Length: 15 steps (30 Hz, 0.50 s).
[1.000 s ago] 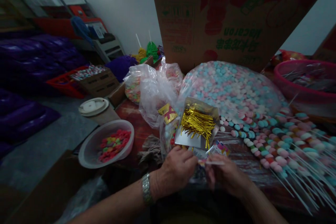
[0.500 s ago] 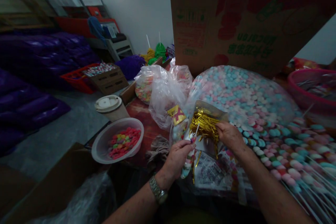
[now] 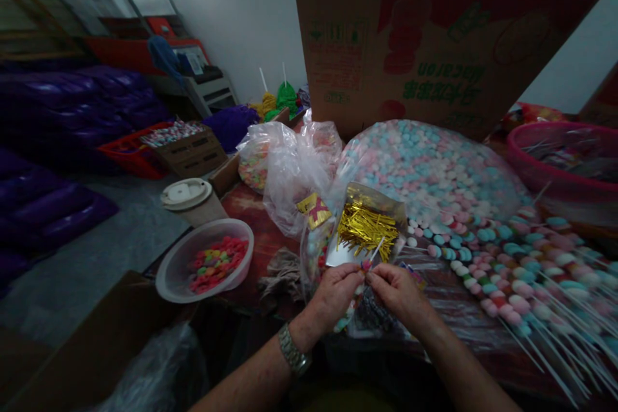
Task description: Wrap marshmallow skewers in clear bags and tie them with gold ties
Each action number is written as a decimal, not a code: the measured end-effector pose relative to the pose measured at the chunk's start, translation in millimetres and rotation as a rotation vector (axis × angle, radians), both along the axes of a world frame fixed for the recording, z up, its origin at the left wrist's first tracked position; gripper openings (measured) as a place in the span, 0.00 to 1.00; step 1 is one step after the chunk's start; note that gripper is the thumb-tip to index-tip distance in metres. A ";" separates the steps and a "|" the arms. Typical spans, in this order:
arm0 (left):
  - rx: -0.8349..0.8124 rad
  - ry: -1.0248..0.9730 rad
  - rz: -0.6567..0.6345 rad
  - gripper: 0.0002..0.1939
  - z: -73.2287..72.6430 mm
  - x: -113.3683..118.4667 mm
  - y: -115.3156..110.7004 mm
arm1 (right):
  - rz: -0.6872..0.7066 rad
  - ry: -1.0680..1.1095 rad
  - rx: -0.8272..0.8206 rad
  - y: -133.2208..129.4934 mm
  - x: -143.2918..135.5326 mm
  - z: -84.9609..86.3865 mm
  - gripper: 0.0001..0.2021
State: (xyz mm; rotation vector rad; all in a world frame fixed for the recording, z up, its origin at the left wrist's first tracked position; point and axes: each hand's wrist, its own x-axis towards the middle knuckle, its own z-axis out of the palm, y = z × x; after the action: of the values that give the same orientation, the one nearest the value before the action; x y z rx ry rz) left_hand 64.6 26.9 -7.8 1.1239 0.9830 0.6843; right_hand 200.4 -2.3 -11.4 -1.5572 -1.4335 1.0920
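Note:
My left hand (image 3: 338,290) is closed around the gathered neck of a wrapped marshmallow skewer (image 3: 344,320), whose candy hangs below the fist. Its white stick (image 3: 377,250) points up past the fingers. At that neck, my right hand (image 3: 393,286) is closed in a pinch, its fingertips almost touching the left ones; what lies between them is too small to make out. Just beyond both hands, a pile of gold twist ties (image 3: 365,226) lies in an open clear bag. A gold packet with a pink cross (image 3: 315,210) is left of it.
A white bowl of red and yellow candies (image 3: 167,270) stands at left, near a lidded cup (image 3: 187,195). Marshmallow skewers (image 3: 524,270) fill the right side. Behind are a big bag of marshmallows (image 3: 429,161), a large carton (image 3: 347,45) and a pink basin (image 3: 535,161).
My right hand has left the gold twist ties and come down and left to the skewer's neck beside my left hand. The left hand keeps its hold. The view has shifted slightly right.

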 end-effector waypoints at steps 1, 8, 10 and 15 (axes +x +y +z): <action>0.009 0.016 -0.021 0.08 0.9 -0.6 -1.5 | -0.009 -0.005 0.003 -0.4 0.7 -0.4 0.15; 0.069 0.044 -0.189 0.15 -2.2 -5.5 -6.4 | -0.042 -0.081 0.090 -11.2 -4.2 -2.3 0.10; 0.005 0.011 -0.148 0.17 -5.3 -5.9 -6.0 | -0.109 -0.104 0.102 -13.5 -6.0 -6.2 0.09; -0.248 -0.179 -0.107 0.16 -5.7 -9.0 -6.3 | -0.043 0.140 0.043 -19.7 1.0 1.9 0.12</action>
State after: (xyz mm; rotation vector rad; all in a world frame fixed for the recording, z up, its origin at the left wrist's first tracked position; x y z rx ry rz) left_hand 55.6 20.6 -13.5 0.8746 0.8236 0.5496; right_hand 201.4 -22.0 -9.5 -1.4461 -1.3151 1.1147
